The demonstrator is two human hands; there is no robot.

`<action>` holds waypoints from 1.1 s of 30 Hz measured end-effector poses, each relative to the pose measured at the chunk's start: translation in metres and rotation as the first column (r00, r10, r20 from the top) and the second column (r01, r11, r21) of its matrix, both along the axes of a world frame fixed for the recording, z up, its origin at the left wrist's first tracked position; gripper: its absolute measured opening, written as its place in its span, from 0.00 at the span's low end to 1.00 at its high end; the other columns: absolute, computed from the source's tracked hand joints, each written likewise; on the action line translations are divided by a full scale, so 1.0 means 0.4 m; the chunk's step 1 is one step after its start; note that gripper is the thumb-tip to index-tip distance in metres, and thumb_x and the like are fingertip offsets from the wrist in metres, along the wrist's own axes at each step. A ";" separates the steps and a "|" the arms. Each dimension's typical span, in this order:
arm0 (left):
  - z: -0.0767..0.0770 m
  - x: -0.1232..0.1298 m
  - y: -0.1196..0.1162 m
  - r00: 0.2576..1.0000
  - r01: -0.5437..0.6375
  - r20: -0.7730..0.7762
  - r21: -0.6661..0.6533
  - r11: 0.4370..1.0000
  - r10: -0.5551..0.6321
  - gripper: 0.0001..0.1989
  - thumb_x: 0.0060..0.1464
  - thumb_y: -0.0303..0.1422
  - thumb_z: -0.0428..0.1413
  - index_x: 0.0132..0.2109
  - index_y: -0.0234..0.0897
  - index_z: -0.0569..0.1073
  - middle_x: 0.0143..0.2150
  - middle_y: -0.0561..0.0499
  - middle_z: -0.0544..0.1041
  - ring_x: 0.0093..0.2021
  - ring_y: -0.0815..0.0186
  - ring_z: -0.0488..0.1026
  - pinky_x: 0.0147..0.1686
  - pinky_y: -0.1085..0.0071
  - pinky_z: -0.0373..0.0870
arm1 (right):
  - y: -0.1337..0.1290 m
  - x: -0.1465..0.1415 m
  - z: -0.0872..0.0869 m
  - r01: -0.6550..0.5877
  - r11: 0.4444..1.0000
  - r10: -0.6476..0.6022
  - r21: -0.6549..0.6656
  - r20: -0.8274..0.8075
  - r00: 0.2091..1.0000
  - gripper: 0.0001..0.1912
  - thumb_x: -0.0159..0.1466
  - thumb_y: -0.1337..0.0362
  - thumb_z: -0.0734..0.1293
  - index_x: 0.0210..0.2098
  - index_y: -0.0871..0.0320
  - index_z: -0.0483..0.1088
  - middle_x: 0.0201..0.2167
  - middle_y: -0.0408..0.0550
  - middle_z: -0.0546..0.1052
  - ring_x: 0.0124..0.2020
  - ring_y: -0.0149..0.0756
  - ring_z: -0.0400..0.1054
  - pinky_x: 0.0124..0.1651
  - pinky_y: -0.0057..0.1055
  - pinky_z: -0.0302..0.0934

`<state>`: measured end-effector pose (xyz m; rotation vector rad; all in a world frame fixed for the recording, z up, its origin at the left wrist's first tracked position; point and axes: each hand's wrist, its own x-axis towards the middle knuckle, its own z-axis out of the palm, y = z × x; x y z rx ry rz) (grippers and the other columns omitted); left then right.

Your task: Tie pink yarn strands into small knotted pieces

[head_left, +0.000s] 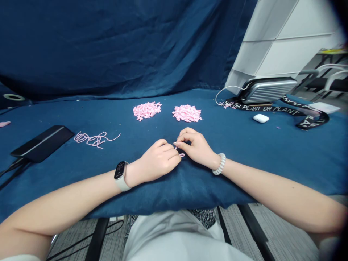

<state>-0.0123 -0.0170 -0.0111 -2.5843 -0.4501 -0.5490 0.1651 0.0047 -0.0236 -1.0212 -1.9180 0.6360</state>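
Observation:
A short piece of pink cord [182, 155] shows between my two hands near the table's front edge, with a small loop sticking out. My left hand [160, 159] is closed around it, knuckles up. The thumb and forefinger of my right hand [197, 146] pinch the same cord from the other side. Beyond my hands lie two heaps of small pink pieces, a left heap [147, 110] and a right heap [187, 113]; they look like knotted cord. A loose tangle of pink cord [95, 139] rests to the left of my left hand.
A black power bank [43, 143] with cables lies at the left. Toward the right are a white earbud case [261, 118], a black lettered lanyard [272, 109] and a silver ribbed case [269, 90] with a white cable. Blue cloth [122, 47] hangs behind the covered table.

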 end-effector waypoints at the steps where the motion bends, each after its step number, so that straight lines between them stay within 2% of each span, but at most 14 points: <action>1: -0.001 0.000 0.000 1.000 0.000 -0.006 0.007 1.000 0.000 0.09 0.60 0.25 0.47 0.33 0.34 0.71 0.28 0.51 0.74 0.33 0.67 0.69 0.36 0.67 0.60 | 0.000 0.000 0.000 -0.002 1.000 0.002 0.002 0.001 1.000 0.07 0.58 0.66 0.67 0.24 0.59 0.72 0.31 0.46 0.70 0.34 0.31 0.65 0.40 0.32 0.60; 33: -0.005 -0.001 0.002 0.998 0.012 -0.055 0.062 0.998 -0.009 0.09 0.59 0.26 0.48 0.32 0.34 0.71 0.27 0.50 0.72 0.33 0.66 0.67 0.37 0.66 0.60 | -0.002 -0.001 0.001 -0.002 0.999 0.001 0.038 0.007 1.000 0.06 0.58 0.67 0.67 0.25 0.59 0.72 0.31 0.46 0.70 0.34 0.31 0.66 0.41 0.32 0.60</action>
